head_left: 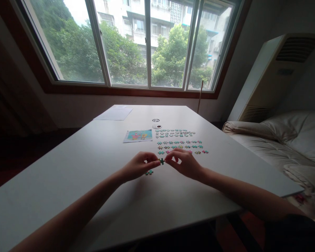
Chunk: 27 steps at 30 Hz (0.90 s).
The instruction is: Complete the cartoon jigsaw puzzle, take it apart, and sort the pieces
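Observation:
Over the white table [68, 175] my left hand [141, 165] and my right hand [182, 162] meet, both pinching a small green puzzle piece [161, 161] between their fingertips. Another loose piece [149, 172] lies on the table just under my left hand. Beyond my right hand, several small coloured puzzle pieces [178, 142] are laid out in rows. A colourful reference picture [138, 135] lies flat to the left of those rows.
A sheet of paper [114, 113] lies at the table's far left, and two small round objects [156, 126] sit behind the rows. A bed with pale bedding [286, 140] stands to the right, a standing air conditioner [275, 73] behind it. A wide window [136, 42] faces me.

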Each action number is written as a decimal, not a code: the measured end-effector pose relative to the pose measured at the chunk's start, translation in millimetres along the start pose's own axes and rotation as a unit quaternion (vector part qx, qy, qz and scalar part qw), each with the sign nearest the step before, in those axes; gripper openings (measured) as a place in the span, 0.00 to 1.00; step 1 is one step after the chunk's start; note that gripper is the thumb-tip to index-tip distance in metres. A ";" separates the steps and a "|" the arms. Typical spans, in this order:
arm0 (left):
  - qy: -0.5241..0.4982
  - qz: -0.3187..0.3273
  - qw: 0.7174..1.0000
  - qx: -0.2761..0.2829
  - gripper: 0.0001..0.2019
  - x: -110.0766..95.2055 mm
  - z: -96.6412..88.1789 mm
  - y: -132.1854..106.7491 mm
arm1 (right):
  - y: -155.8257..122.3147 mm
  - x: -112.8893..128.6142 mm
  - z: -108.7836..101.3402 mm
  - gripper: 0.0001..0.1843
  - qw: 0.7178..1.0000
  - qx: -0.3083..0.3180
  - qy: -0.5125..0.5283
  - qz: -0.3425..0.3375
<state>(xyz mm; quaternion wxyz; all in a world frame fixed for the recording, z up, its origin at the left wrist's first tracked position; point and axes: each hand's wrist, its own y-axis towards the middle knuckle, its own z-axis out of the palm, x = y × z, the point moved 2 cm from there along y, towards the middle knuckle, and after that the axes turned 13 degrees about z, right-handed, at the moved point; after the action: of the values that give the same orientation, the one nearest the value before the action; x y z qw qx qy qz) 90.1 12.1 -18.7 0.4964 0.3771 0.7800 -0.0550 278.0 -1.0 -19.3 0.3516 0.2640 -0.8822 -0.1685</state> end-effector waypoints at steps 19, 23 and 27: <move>0.079 0.018 0.996 0.035 0.15 -6.7 -3.0 0.9 | 1.0 2.6 -5.3 0.05 0.993 -0.062 -0.052 -0.085; 0.248 0.034 0.965 0.082 0.13 -7.8 -15.4 -4.4 | 8.2 -4.4 -21.1 0.04 0.989 -0.119 -0.043 -0.080; 0.330 0.017 0.931 0.154 0.12 -6.6 -27.8 -12.4 | 13.5 -12.6 -33.9 0.04 0.984 -0.164 -0.032 -0.065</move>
<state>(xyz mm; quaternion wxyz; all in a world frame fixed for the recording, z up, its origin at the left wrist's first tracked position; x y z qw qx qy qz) 63.3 12.6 -2.9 0.1473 0.4588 0.8754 -0.0383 305.1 13.4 4.1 0.3502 0.2539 -0.8342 -0.3420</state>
